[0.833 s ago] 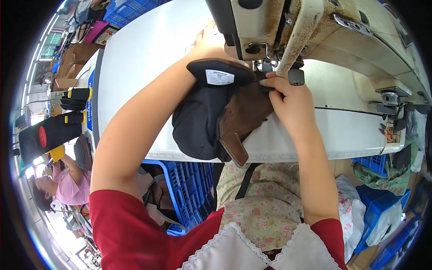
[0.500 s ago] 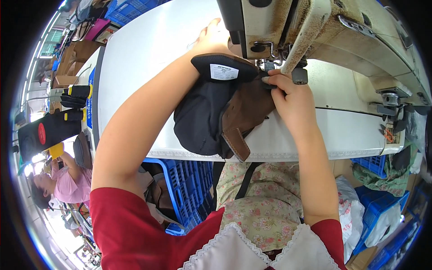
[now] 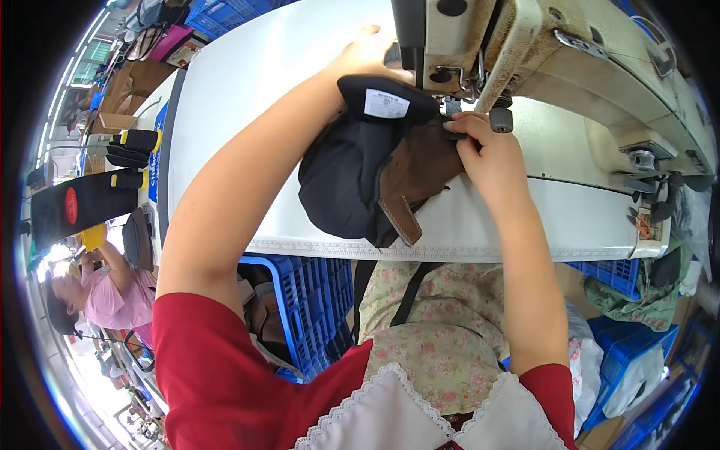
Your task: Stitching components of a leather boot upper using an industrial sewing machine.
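Note:
A black and brown cap point(image 3: 341, 180) lies bunched under the sewing machine's needle area point(image 3: 452, 105), with its black lining outward. Its black flap with a white label point(image 3: 386, 103) stands up, and a stitched brown strap point(image 3: 401, 219) hangs toward me. My right hand point(image 3: 487, 146) is closed, pinching the cap's dark edge beside the presser foot. Reaching around the cap's far side, my left hand point(image 3: 371, 60) is close against it; one finger sticks out, while the machine head and the flap hide the others, so its grip cannot be made out.
The white machine table point(image 3: 247, 180) has a ruler strip along its front edge. Below it stands a blue crate point(image 3: 311, 311) with brown and black pieces. More blue crates point(image 3: 626, 360) and bags are at the right. A person in pink point(image 3: 116, 304) works at the far left.
The view has shifted a little, so the table and machine sit slightly higher and further right. Both hands stay at the cap by the needle, the right one still pinching its edge.

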Motion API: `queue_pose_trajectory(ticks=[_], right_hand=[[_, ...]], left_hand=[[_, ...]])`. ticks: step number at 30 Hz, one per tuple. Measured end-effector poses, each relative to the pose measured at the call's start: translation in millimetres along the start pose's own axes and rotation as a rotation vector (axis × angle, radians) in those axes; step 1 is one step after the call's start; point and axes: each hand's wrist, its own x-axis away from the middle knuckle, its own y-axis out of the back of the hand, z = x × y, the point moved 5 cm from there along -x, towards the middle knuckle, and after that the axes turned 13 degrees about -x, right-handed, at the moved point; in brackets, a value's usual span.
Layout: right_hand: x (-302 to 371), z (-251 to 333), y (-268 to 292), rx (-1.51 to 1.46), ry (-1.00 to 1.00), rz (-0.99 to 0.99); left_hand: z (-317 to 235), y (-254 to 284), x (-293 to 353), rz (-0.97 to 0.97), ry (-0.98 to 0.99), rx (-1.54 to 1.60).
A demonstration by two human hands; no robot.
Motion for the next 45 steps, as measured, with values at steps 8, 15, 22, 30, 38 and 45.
queue_pose_trajectory(ticks=[8, 15, 22, 30, 38, 45], right_hand=[[-18, -20, 12, -0.241, -0.309, 0.138], [-37, -32, 15, -0.217, -0.331, 0.256], [-37, -24, 18, -0.266, -0.319, 0.342], [11, -33, 34, -0.707, -0.338, 0.056], [33, -20, 19, -0.884, -0.430, 0.005], [31, -23, 19, -0.768, -0.367, 0.018]], left_hand=[[-42, 173, 132, -0.204, 0.527, 0.207], [-259, 154, 154, -0.046, -0.078, -0.048], [-230, 68, 104, 0.038, 0.233, -0.843], [-204, 96, 85, 0.355, 0.172, -0.557], [-203, 108, 84, 0.362, 0.106, -0.466], [-198, 100, 88, 0.382, 0.058, -0.549]])
